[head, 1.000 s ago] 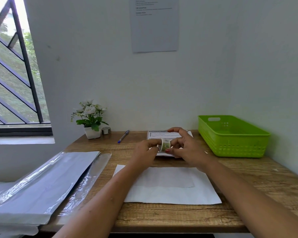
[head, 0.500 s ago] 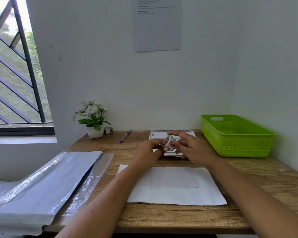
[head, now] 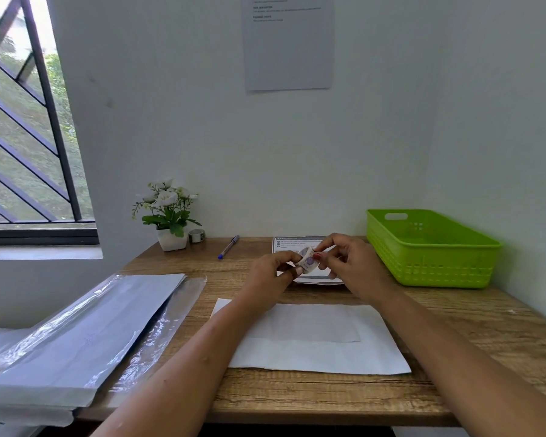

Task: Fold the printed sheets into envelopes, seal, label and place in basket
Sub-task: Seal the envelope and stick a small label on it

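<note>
A small roll of patterned tape is held above the desk between both hands. My left hand pinches its lower left side and my right hand pinches its right edge with thumb and fingertips. A white envelope lies flat on the wooden desk in front of me, under my forearms. Behind the hands lies a printed sheet, partly hidden. The green basket stands at the right back of the desk and looks empty.
A blue pen, a potted white flower and another small tape roll stand at the back left. A stack of plastic-wrapped envelopes overhangs the desk's left edge. The wall corner is close on the right.
The tape roll has been turned in my fingers from showing its side to showing its face, and my hands have shifted slightly. Nothing on the desk moved.
</note>
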Demonstrator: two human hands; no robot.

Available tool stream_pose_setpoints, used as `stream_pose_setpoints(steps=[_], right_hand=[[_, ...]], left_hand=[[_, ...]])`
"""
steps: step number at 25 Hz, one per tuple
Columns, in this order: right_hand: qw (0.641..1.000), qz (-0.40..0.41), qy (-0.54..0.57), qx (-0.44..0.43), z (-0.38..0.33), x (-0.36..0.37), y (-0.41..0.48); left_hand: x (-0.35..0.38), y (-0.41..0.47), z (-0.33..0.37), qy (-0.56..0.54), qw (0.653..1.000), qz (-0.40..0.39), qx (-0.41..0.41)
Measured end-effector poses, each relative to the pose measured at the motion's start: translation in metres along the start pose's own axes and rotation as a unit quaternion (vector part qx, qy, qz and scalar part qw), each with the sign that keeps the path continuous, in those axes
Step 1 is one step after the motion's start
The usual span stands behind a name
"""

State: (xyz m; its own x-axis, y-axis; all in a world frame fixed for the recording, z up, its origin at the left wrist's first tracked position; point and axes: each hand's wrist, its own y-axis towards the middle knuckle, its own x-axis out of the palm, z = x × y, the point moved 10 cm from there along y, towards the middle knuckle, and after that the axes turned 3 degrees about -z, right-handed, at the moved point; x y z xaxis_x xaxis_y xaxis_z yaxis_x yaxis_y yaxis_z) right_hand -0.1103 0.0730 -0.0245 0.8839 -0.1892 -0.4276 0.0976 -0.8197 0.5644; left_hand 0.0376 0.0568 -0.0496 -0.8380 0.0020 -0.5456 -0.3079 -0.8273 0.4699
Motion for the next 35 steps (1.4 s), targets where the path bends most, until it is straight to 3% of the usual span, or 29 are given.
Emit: stream_pose_setpoints(steps=[7,14,19,24,35], right_hand=[[0.997,-0.002,-0.073,-0.017,-0.003,0.003,0.000],[0.998,-0.013,-0.066,-0.017,0.003,0.007,0.002],[0.988,-0.034,-0.141,-0.054,-0.003,0.012,0.000],[0.983,-0.001,-0.161,-0.083,-0.016,0.009,-0.005],[0.978,0.026,-0.202,-0.051,-0.021,0.011,-0.011]], left_hand=[[0.001,-0.001,0.003,-0.011,1.000,0.001,0.003],[0.003,-0.003,-0.001,-0.075,0.997,0.000,-0.019],[0.002,-0.003,-0.001,-0.092,0.995,0.000,-0.025],[-0.001,-0.005,-0.001,-0.108,0.994,0.009,-0.019],[0.003,-0.004,-0.008,-0.148,0.988,-0.002,-0.052]])
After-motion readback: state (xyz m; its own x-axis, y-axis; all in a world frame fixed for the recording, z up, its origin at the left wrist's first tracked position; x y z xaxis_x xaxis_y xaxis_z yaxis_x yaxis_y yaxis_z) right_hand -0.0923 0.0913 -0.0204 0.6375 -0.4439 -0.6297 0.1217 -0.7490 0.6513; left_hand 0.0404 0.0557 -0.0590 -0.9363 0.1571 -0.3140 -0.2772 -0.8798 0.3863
